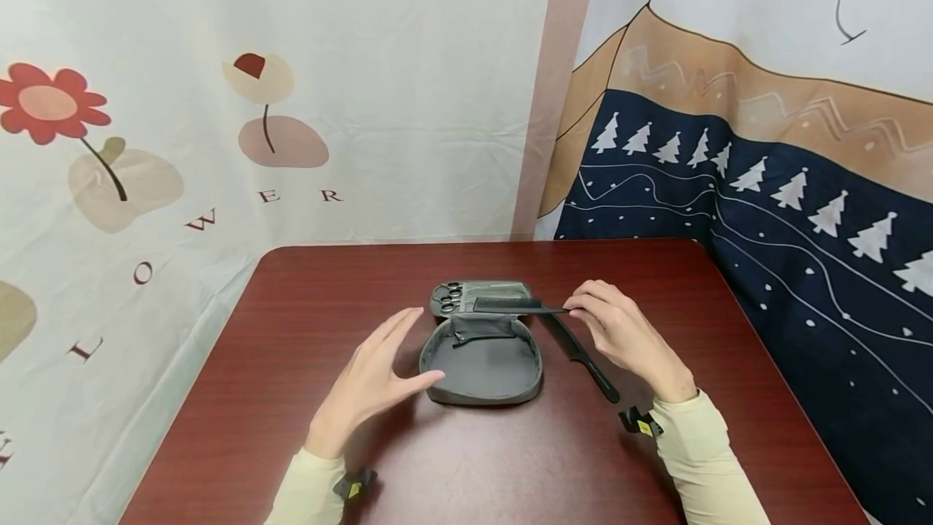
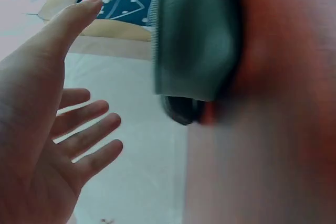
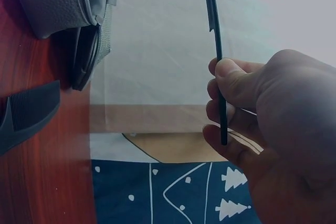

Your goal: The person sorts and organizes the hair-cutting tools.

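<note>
A grey zip case [image 1: 481, 375] lies unzipped on the table, its lid folded back away from me. Scissors [image 1: 451, 296] sit in the lid's left side. My right hand [image 1: 619, 326] pinches a thin black comb [image 1: 503, 305] by its tail end, holding it over the lid. In the right wrist view the comb [image 3: 212, 14] shows edge-on between thumb and fingers. Another black comb [image 1: 583, 359] with a handle lies on the table right of the case. My left hand [image 1: 368, 379] hovers beside the case's left edge, fingers spread and thumb apart, holding nothing; its empty palm [image 2: 42, 166] shows in the left wrist view.
The dark red wooden table [image 1: 291, 330] bears the case and combs. A pale curtain [image 1: 408, 104] with flower prints hangs behind it, and a navy cloth with white trees [image 1: 729, 185] hangs at the right. A small black device sits at each wrist.
</note>
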Motion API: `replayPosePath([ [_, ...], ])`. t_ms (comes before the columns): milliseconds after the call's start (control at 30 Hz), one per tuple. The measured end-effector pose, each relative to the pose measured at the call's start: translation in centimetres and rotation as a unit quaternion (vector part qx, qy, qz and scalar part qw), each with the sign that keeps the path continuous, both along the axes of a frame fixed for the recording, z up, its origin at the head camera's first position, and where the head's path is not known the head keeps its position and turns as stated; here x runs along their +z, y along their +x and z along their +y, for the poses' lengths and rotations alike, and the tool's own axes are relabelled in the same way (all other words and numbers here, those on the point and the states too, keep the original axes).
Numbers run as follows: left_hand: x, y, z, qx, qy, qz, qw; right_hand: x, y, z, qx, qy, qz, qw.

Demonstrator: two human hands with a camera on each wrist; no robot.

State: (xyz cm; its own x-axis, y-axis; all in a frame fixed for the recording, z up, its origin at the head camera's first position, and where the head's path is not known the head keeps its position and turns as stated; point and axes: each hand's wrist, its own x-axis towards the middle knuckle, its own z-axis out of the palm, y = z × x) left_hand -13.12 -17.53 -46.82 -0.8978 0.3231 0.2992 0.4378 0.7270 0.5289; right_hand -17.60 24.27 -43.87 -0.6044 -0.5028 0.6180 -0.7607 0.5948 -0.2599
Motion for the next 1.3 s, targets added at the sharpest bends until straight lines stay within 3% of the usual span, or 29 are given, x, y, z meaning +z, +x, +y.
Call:
replayPosePath([
  [200, 1.7, -0.7, 0.8, -0.02, 0.03, 0.118, 0.9923, 0.0, 0.0, 0.0, -0.001, 0.001, 0.01, 0.9999],
  [367, 3.0, -1.0, 2.0, -0.045, 0.05, 0.169, 0.9834, 0.0, 0.1, -0.1, -0.003, 0.0, 0.016, 0.9999],
  [533, 4.0, -1.3, 3.3, -0.07, 0.049, 0.198, 0.9764, 0.1, 0.2, -0.3, -0.004, 0.006, 0.007, 1.0],
  [767, 4.4, -1.6, 4.8, -0.085, 0.042, 0.23, 0.9687, 0.2, 0.4, -0.9, -0.001, 0.02, 0.003, 0.9998],
  [900, 4.4, -1.6, 5.7, -0.088, 0.035, 0.225, 0.9698, 0.1, 0.5, -1.0, 0.0, 0.022, 0.004, 0.9998],
  [1300, 3.5, -1.9, 7.0, -0.104, 0.014, 0.251, 0.9623, 0.3, 0.7, -1.5, 0.038, 0.028, 0.041, 0.998],
])
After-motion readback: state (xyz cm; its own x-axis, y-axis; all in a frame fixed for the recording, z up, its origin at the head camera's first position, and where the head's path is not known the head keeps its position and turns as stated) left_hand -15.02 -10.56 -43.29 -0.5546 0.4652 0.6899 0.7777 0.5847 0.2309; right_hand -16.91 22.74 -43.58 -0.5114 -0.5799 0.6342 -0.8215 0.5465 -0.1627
